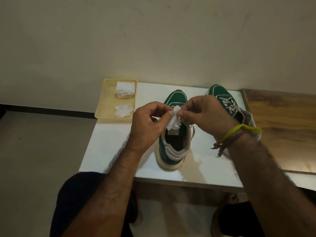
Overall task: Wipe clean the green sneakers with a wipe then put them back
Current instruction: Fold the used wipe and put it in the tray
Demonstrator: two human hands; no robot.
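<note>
Two green sneakers with white soles and laces stand on a small white table (109, 151), toes pointing away from me. The left sneaker (172, 151) is at the middle, the right sneaker (222, 98) at the far right, partly hidden by my right forearm. A crumpled white wipe (173, 121) hangs above the left sneaker's tongue. My left hand (147, 125) and my right hand (205, 113) both pinch its top edge between thumb and fingers.
A cream tray (106, 106) sits at the table's far left corner, holding a folded stack of wipes (124, 89) and a crumpled wipe (124, 111). A wooden surface (280, 127) adjoins the table on the right. A plain wall rises behind.
</note>
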